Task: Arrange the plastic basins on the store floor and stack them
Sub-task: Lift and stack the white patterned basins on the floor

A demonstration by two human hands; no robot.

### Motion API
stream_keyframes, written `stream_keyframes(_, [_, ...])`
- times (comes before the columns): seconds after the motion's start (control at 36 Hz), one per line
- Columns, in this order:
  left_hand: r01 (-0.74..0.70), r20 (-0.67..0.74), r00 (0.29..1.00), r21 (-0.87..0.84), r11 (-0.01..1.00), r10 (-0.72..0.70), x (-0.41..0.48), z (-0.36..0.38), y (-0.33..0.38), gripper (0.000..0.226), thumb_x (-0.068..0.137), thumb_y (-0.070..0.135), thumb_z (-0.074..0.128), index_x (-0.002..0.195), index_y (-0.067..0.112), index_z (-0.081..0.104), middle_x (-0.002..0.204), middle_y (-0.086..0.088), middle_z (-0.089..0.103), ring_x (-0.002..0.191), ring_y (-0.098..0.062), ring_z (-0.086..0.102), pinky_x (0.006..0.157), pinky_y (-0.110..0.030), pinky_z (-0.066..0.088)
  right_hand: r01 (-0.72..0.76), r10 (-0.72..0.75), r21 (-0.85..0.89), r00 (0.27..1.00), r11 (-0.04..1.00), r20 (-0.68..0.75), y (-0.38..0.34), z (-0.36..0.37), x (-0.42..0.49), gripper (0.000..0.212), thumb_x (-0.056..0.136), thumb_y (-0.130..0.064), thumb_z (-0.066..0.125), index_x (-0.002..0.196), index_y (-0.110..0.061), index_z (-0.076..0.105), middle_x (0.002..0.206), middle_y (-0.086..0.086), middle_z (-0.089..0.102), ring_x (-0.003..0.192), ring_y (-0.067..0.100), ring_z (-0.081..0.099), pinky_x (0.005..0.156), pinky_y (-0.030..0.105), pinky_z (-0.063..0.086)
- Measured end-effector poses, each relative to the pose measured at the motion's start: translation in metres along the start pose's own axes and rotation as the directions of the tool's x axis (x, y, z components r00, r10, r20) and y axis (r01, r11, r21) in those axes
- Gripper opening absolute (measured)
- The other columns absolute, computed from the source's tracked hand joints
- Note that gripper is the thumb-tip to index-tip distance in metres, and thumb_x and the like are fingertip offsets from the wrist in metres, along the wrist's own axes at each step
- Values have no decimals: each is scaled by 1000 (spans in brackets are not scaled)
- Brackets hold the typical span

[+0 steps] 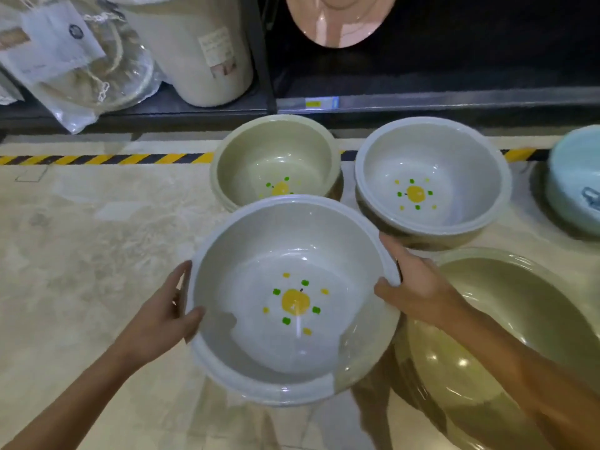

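White basin [292, 345], both hands gripping rim

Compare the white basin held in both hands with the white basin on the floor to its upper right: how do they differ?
The held white basin is gripped at its rim by the left hand and right hand; the far white basin is untouched, topping a stack. The held one looks larger, being nearer. Both carry the yellow-and-green fruit print.

Dim, soft-focus view; overhead glare on glossy basins [293, 300].

Head camera looks steeply down, close over floor [81, 254] toward low shelf [454, 102].
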State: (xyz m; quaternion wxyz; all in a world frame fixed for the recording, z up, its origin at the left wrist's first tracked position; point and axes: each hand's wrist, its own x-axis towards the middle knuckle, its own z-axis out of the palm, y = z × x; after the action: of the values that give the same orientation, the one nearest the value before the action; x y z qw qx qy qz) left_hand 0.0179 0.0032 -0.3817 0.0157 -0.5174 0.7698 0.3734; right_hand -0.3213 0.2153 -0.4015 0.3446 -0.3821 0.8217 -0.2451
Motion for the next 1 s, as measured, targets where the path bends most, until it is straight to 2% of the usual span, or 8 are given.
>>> stream_keyframes(0.08, [-150, -14, 989, 45, 988, 150, 12, -1, 51, 85, 85, 25, 71, 154, 35, 23, 97, 14, 61, 75, -4, 63, 67, -27, 46, -64, 56, -51, 989, 997, -137, 14, -38, -29, 80, 81, -38, 60, 145, -60, 18, 115, 0, 67, 109, 28, 62, 92, 43, 52])
stream_keyframes(0.17, [-308, 7, 951, 90, 947, 309, 20, 15, 103, 85, 83, 23, 71, 153, 35, 24, 94, 10, 57, 77, 2, 57, 67, -21, 41, -171, 135, -127, 958, 977, -251, 35, -75, -60, 81, 89, -34, 61, 156, -44, 17, 123, 9, 65, 113, 34, 60, 88, 39, 46])
stream_keyframes(0.31, [-496, 62, 868, 141, 857, 493, 24, 65, 173, 85, 85, 22, 70, 155, 32, 23, 135, -11, 57, 115, -32, 57, 93, -38, 46, -326, 219, -193, 875, 925, -431, 82, -117, -119, 82, 90, -49, 53, 157, -47, 6, 136, 4, 62, 113, 29, 62, 93, 49, 55])
stream_keyframes(0.39, [-631, 121, 775, 91, 770, 621, 16, 93, 210, 87, 75, 44, 56, 152, 49, 16, 149, 25, 38, 127, -8, 47, 103, -36, 42, -391, 230, -218, 820, 894, -524, 108, -130, -156, 78, 92, -50, 48, 159, -45, 8, 131, 2, 64, 103, 25, 64, 82, 48, 59])
stream_keyframes(0.44, [-695, 169, 715, 75, 715, 678, 12, 112, 232, 83, 72, 49, 49, 147, 59, 14, 143, 29, 38, 120, 2, 45, 99, -35, 42, -430, 235, -226, 782, 874, -577, 124, -135, -180, 76, 92, -49, 46, 160, -42, 11, 126, 3, 66, 94, 23, 63, 76, 44, 59])
stream_keyframes(0.58, [-745, 257, 667, 207, 635, 699, 10, 159, 257, 90, 74, 54, 41, 157, 36, 9, 144, 1, 49, 121, -17, 51, 93, -41, 47, -531, 323, -180, 714, 828, -622, 158, -132, -228, 74, 93, -41, 50, 161, -35, 20, 123, 11, 69, 98, 32, 66, 76, 42, 53])
stream_keyframes(0.81, [-739, 331, 674, 300, 604, 660, 5, 216, 262, 85, 85, 43, 51, 156, 40, 4, 156, 4, 34, 128, -27, 52, 91, -42, 47, -633, 432, -150, 664, 760, -610, 206, -108, -248, 75, 92, -44, 51, 160, -35, 19, 136, 9, 64, 114, 34, 65, 82, 45, 57])
stream_keyframes(1.0, [-702, 418, 712, 445, 556, 564, 11, 246, 242, 85, 88, 47, 42, 157, 31, -5, 107, -1, 42, 96, -30, 60, 77, -39, 49, -644, 465, -156, 678, 749, -569, 234, -82, -232, 79, 91, -45, 53, 160, -37, 15, 140, 11, 59, 111, 35, 65, 81, 44, 57])
